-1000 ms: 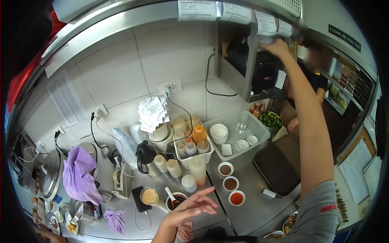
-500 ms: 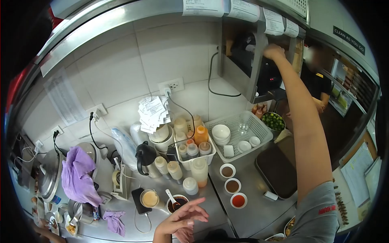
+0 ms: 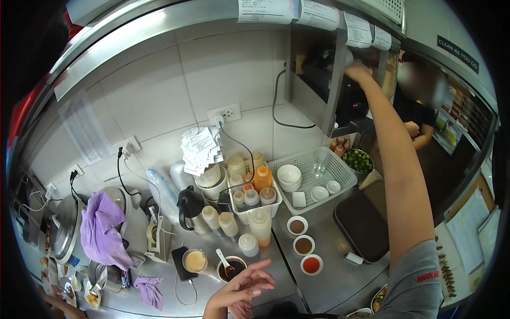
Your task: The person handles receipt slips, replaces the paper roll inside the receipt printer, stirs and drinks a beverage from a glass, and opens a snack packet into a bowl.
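Note:
My right arm stretches up to the metal shelf frame. At its end my right hand (image 3: 359, 70) is curled beside the upright post, in front of a black machine (image 3: 351, 101). Its fingertips are hidden, and I cannot make out what they grip. Low in the middle, my left hand (image 3: 241, 290) hovers with fingers apart and nothing in them. Just behind it stand a bowl of dark sauce (image 3: 225, 273) with a white spoon (image 3: 223, 257) in it and a cup of tan liquid (image 3: 196, 261). To its right, three small sauce bowls (image 3: 304, 245) form a row.
Squeeze bottles fill a white basket (image 3: 254, 215); several more stand before it. Another basket (image 3: 348, 181) holds bowls and a glass. A dark tray (image 3: 364, 228) lies under my right arm. Green limes (image 3: 357, 160) fill a pot. A co-worker (image 3: 417, 114) stands beyond the counter.
My right hand has shifted slightly down, and something whitish now shows beside it. The co-worker's head and arms have moved. My left hand stays almost where it was.

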Demonstrator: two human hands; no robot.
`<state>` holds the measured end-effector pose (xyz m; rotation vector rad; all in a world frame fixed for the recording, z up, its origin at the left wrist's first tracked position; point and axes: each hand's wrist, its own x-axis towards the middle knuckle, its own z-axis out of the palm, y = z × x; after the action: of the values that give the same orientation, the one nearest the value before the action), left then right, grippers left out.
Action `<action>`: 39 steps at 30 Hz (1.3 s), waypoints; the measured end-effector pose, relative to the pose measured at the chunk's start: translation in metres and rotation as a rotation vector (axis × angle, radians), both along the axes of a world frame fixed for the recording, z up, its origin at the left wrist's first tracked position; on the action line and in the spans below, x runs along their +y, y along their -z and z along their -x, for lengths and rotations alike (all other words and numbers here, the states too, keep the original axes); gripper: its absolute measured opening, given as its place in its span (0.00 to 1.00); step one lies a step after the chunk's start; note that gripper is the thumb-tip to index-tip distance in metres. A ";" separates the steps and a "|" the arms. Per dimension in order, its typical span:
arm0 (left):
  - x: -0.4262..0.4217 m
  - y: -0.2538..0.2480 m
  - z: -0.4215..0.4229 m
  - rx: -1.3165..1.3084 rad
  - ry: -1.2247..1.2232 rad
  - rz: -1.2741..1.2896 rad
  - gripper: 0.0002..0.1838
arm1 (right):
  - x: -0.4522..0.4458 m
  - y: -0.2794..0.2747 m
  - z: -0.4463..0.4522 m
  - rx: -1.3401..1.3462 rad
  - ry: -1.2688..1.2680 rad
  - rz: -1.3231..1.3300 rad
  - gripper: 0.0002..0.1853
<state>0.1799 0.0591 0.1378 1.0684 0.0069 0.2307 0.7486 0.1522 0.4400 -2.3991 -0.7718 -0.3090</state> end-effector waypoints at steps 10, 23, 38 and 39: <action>0.032 -0.004 -0.050 0.195 0.027 -0.136 0.34 | -0.063 0.015 0.010 0.122 -0.618 -0.539 0.53; 0.200 -0.218 -0.363 -0.456 -0.964 -1.760 0.29 | -0.155 0.024 0.007 -0.349 -0.721 -0.657 0.04; 0.249 -0.279 -0.503 -0.138 -1.493 -1.479 0.27 | -0.207 0.047 0.015 -0.424 -0.775 -0.573 0.07; 0.246 -0.279 -0.499 -0.129 -1.387 -1.367 0.26 | -0.206 0.047 0.016 -0.427 -0.784 -0.574 0.07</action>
<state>0.6784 0.3053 0.4172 2.2574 0.5563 1.7357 0.7329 -0.0539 0.3928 -1.3738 -1.4983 -0.6142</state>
